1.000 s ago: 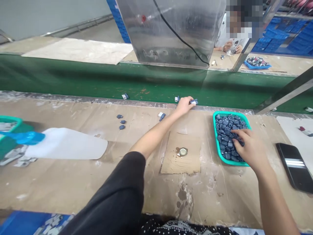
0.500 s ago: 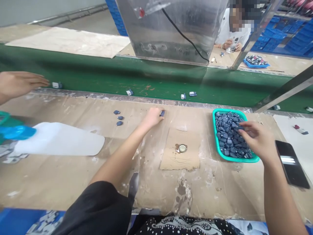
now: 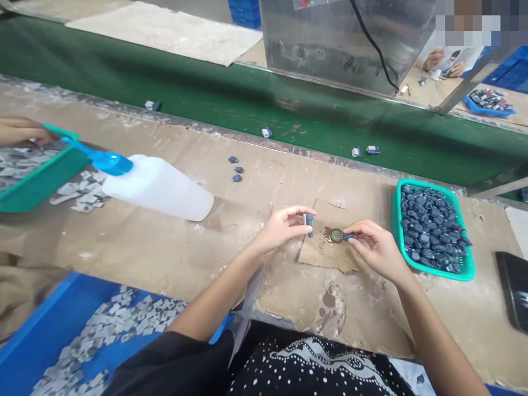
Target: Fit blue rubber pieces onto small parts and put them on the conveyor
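My left hand (image 3: 281, 227) pinches a small white-and-blue part (image 3: 308, 224) upright above the near-left edge of a cardboard pad (image 3: 325, 254). My right hand (image 3: 373, 246) pinches a small dark blue piece (image 3: 348, 236) right beside a little round cap (image 3: 336, 235) with a brownish smear that sits on the pad. The two hands are close together over the pad. A teal tray (image 3: 431, 270) full of dark blue pieces stands just right of my right hand.
A white bottle with a blue spout (image 3: 154, 185) lies on its side at the left. Another person's hand (image 3: 18, 132) rests in a teal bin (image 3: 39, 181) of grey parts. Three blue pieces (image 3: 236, 169) lie loose. Finished parts (image 3: 365, 150) ride the green belt (image 3: 206, 93). A phone (image 3: 515, 291) lies right; a blue crate (image 3: 82, 341) is near left.
My left hand came back from the bench near the belt with a white-and-blue part. My right hand left the teal tray with a blue piece. Both now meet over the pad.
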A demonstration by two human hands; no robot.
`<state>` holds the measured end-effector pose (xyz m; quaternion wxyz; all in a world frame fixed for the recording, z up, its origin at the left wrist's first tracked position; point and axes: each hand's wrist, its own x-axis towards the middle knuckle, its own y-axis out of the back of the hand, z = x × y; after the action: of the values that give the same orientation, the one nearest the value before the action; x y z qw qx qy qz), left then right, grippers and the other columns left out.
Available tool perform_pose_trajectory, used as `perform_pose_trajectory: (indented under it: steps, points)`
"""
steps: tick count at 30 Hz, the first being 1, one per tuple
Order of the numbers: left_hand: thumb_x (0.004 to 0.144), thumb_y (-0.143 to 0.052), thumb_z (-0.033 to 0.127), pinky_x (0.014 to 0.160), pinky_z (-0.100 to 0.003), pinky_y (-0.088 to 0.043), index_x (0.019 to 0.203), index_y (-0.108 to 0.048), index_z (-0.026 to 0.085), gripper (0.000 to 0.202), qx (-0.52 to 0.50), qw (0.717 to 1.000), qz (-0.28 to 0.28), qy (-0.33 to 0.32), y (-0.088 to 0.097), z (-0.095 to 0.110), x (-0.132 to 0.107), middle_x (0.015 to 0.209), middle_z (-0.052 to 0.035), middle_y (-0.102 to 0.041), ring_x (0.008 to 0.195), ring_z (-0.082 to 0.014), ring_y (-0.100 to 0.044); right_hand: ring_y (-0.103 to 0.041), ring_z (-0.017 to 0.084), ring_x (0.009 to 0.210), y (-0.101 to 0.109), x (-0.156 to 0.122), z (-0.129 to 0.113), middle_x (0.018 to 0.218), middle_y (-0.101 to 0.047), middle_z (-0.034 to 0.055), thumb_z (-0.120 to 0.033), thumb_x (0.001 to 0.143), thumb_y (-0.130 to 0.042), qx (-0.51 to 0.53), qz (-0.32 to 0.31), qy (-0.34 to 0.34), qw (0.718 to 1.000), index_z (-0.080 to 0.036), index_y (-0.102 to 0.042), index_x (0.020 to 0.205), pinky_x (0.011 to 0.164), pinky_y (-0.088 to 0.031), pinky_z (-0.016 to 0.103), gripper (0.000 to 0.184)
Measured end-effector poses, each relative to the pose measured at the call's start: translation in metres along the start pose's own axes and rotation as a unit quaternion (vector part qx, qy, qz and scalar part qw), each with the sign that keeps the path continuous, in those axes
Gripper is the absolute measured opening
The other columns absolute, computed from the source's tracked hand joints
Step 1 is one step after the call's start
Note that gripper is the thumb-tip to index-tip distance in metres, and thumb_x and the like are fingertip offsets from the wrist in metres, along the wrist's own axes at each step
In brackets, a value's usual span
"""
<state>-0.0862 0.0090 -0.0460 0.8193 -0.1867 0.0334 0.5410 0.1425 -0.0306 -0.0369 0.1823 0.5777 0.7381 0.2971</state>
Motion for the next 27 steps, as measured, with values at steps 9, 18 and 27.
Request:
perform_pose_trajectory:
  steps: [9,18,27]
  points:
    - [0.062,-0.073,0.031,0.056,-0.017,-0.04,0.074,-0.053,0.014,0.028,-0.14,0.989,0.022,0.035,-0.011,-0.01,-0.017,0.064,0.002,-0.057,0.06,-0.0062,-0.053,-0.053,0.024,0.079,-0.029,0.012,-0.006,0.082,-0.058,0.0097,-0.01,0.076,-0.04,-0.201,0.0,0.077,0.977,-0.016,-0.048,0.095,0.071,-0.046,0.037,0.022]
    - [0.057,-0.075,0.026,0.077,-0.028,-0.047,0.084,-0.065,0.015,0.031,-0.125,0.99,0.066,0.006,-0.028,-0.023,-0.015,0.086,-0.0052,-0.066,0.078,-0.0129,-0.059,-0.062,0.02,0.078,0.0,0.006,-0.024,0.068,-0.054,-0.0036,-0.027,0.067,-0.067,0.34,0.088,-0.144,0.925,-0.024,-0.042,0.093,0.077,-0.047,0.036,0.036]
    - [0.076,-0.058,0.022,0.085,-0.029,-0.046,0.095,-0.065,0.018,0.02,0.079,0.992,-0.028,-0.09,-0.04,-0.003,-0.015,0.098,-0.0057,-0.06,0.09,-0.0141,-0.058,-0.064,0.017,0.071,0.006,0.013,-0.038,0.063,-0.06,-0.0047,-0.026,0.057,-0.076,0.427,0.056,-0.185,0.883,-0.023,-0.042,0.086,0.068,-0.048,0.027,0.045]
